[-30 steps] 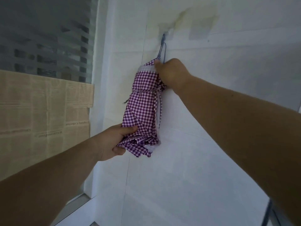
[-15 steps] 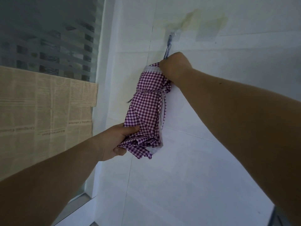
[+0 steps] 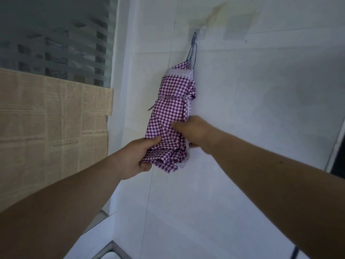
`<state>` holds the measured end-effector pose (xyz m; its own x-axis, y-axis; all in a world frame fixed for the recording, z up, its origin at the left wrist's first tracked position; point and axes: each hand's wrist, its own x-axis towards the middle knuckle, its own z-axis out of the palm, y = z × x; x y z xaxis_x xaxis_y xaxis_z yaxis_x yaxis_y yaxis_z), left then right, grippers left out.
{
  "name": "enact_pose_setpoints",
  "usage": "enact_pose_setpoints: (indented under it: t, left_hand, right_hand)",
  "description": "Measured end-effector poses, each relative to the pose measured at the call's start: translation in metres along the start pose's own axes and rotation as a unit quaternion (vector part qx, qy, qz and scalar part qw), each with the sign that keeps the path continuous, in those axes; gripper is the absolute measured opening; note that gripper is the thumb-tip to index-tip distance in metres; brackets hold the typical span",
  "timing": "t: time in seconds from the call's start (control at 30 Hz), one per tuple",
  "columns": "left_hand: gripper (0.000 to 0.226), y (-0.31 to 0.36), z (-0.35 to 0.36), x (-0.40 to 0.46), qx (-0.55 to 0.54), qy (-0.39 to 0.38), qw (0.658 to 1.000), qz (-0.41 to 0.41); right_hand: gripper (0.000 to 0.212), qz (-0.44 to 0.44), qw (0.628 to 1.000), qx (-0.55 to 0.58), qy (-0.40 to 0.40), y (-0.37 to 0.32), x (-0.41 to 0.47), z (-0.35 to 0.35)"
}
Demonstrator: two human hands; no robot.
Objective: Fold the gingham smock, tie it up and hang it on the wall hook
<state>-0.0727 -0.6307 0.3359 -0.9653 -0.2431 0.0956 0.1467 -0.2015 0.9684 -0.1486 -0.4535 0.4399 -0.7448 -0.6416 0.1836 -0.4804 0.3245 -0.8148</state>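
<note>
The purple and white gingham smock (image 3: 172, 101) is a rolled bundle, tied round its middle with a strap. It hangs against the white tiled wall by a thin grey loop (image 3: 192, 53) caught on a small wall hook (image 3: 196, 33). My left hand (image 3: 137, 157) grips the bundle's lower left end, thumb on the front. My right hand (image 3: 196, 132) holds the lower right side of the bundle, fingers partly behind the cloth and blurred.
A window (image 3: 56, 38) with newspaper (image 3: 52, 124) taped over its lower part fills the left. A pale adhesive patch (image 3: 237, 27) sits on the wall to the right of the hook. A grey metal frame (image 3: 110, 251) shows at the bottom.
My right hand has left the top of the bundle near the hook and dropped to its lower right side. The loop now hangs free on the hook. My left hand has kept its grip.
</note>
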Motion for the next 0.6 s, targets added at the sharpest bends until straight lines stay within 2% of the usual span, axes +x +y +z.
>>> enact_pose_setpoints:
  t: [0.07, 0.17, 0.3, 0.43, 0.53, 0.6]
  left_hand:
    - [0.054, 0.0, 0.001, 0.0, 0.008, 0.021, 1.0, 0.015]
    - [0.046, -0.001, 0.004, -0.003, 0.023, 0.031, 0.999, 0.037]
    - [0.044, -0.006, 0.009, -0.002, 0.041, 0.076, 0.995, 0.042]
    - [0.041, -0.001, 0.011, -0.01, 0.1, 0.087, 0.991, 0.005]
    - [0.047, 0.001, 0.009, -0.015, 0.153, 0.1, 0.983, -0.016]
    - [0.059, 0.005, 0.014, -0.019, 0.175, 0.101, 0.979, -0.016]
  right_hand:
    - [0.028, 0.0, 1.0, 0.014, -0.02, 0.013, -0.001, 0.001]
    - [0.027, -0.043, 0.999, -0.021, 0.021, 0.019, 0.003, -0.002]
    - [0.048, -0.023, 0.997, -0.055, 0.047, 0.029, 0.002, 0.004]
    - [0.056, -0.023, 0.997, -0.069, 0.027, 0.035, -0.008, 0.005]
    - [0.059, 0.015, 0.997, -0.076, -0.004, 0.044, -0.017, 0.01]
    - [0.054, 0.042, 0.997, -0.072, -0.01, 0.047, -0.024, 0.006]
